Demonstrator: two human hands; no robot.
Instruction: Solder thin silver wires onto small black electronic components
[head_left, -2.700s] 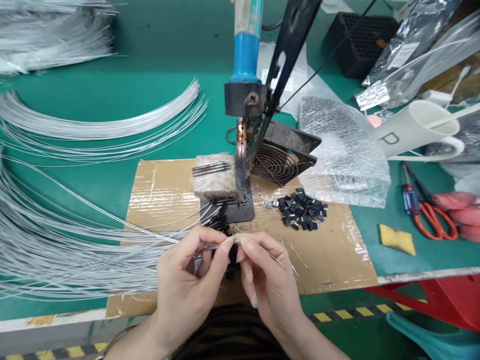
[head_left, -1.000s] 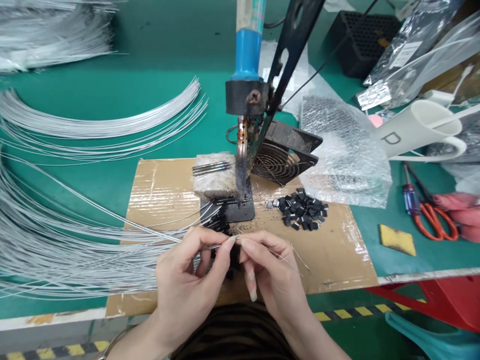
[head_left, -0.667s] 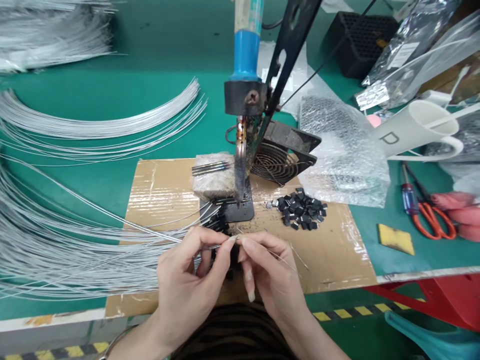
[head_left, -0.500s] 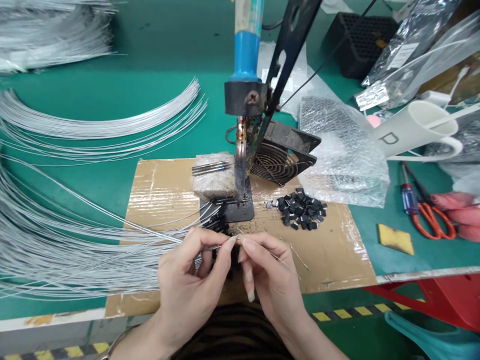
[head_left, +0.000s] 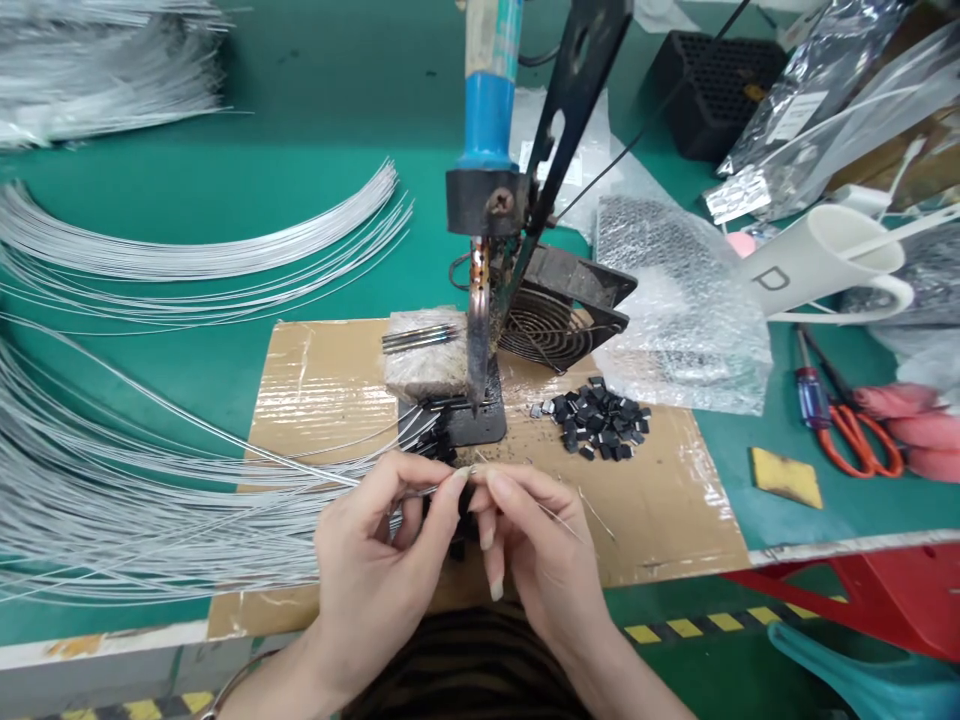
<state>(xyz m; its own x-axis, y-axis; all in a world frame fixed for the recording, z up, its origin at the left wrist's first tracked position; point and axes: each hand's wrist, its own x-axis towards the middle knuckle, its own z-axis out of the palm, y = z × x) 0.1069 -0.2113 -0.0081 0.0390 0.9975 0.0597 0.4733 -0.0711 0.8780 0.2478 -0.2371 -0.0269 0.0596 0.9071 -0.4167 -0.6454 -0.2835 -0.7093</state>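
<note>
My left hand [head_left: 394, 560] pinches the end of a few grey wires [head_left: 300, 465] between thumb and forefinger. Close against it, my right hand [head_left: 540, 540] is closed in a pinch at the same wire ends; a thin strand [head_left: 559, 522], perhaps solder wire, runs back across its fingers. What lies exactly between the fingertips is too small to make out. Just beyond the hands hangs a soldering iron [head_left: 480, 330], clamped tip down over a dark plate [head_left: 487, 425]. Black connector ends of wires [head_left: 431, 440] lie left of the plate, partly hidden by my left hand.
A pile of small black connectors [head_left: 600, 420] lies on the cardboard [head_left: 675, 510]. Behind the iron stands a fan [head_left: 555, 320]. Wire bundles [head_left: 225, 255] spread at left. To the right are a yellow sponge [head_left: 786, 477], orange-handled scissors [head_left: 862, 445], a screwdriver [head_left: 812, 395] and a mug [head_left: 810, 260].
Both hands stay together in nearly the same place, with only slight finger movement. The whole view has shifted a little.
</note>
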